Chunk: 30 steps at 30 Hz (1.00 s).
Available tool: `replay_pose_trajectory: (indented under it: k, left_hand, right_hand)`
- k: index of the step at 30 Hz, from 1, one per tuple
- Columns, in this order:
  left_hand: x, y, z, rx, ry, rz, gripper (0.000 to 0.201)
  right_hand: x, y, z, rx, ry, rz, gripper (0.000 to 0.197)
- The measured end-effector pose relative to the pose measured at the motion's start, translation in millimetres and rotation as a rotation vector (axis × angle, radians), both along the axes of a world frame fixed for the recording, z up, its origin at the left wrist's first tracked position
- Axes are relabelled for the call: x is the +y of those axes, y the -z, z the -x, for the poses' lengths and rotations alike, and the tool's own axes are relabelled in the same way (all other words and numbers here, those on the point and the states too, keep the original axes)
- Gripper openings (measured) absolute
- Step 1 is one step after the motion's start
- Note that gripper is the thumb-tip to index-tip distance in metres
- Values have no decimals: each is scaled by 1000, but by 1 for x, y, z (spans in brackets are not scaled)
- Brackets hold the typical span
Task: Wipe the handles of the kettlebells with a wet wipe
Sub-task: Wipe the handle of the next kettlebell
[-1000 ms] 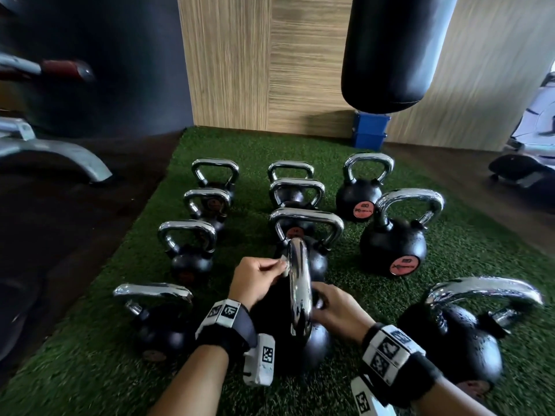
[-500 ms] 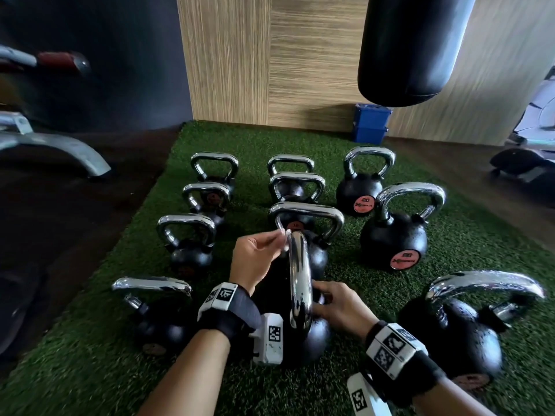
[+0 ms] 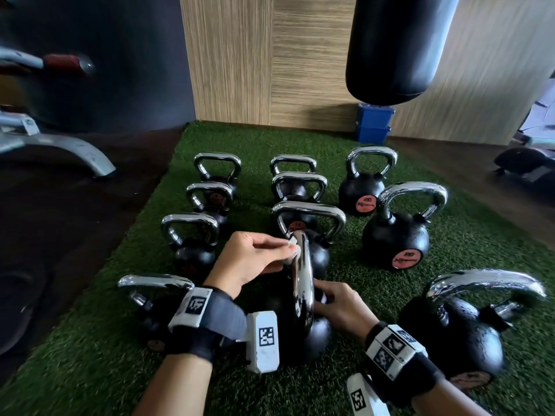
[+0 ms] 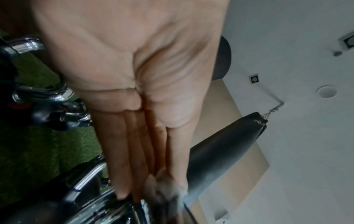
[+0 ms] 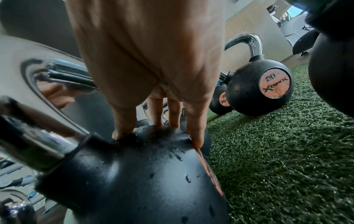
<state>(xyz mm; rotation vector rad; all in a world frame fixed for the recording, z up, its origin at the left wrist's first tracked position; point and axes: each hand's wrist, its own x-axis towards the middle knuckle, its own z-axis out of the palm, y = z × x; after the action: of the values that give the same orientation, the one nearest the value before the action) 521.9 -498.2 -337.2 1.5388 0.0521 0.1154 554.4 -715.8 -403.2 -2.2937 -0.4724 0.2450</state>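
Observation:
A black kettlebell [image 3: 312,340] stands nearest me on the green turf, its chrome handle [image 3: 303,283] seen edge-on. My left hand [image 3: 288,250] pinches a small white wet wipe [image 3: 293,244] against the far top of that handle. In the left wrist view the left hand [image 4: 164,195] has its fingers [image 4: 122,166] stretched along the chrome handle [image 4: 91,201], with the wipe [image 4: 180,194] blurred at the tips. My right hand [image 3: 327,298] rests on the ball just right of the handle. The right wrist view shows the fingertips [image 5: 197,141] of the right hand pressing straight down on the black ball [image 5: 145,174].
Several more chrome-handled kettlebells stand in rows on the turf [image 3: 480,241], one large [image 3: 456,334] close on my right, another [image 3: 156,298] close on my left. A black punching bag [image 3: 399,46] hangs at the back. A blue box [image 3: 374,126] sits by the wooden wall. A grey machine leg [image 3: 60,151] stands left.
My left hand with the wipe has slid up along the handle toward its far top. The right hand has stayed on the ball.

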Motion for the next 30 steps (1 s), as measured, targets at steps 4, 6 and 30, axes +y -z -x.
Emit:
replay_pose_trajectory:
  k: [4,6,30]
  left_hand:
    - [-3,-2,19,-37,13,19,40]
    - [-13,3,28,-46,-55,101,35]
    - [-10,61,78,45,121,-75,29]
  right_hand:
    - [0,1,-1,31,29,-20,61]
    - [0,0,-2,39,23,-19,60]
    - [1,-5,9,15,24,26,55]
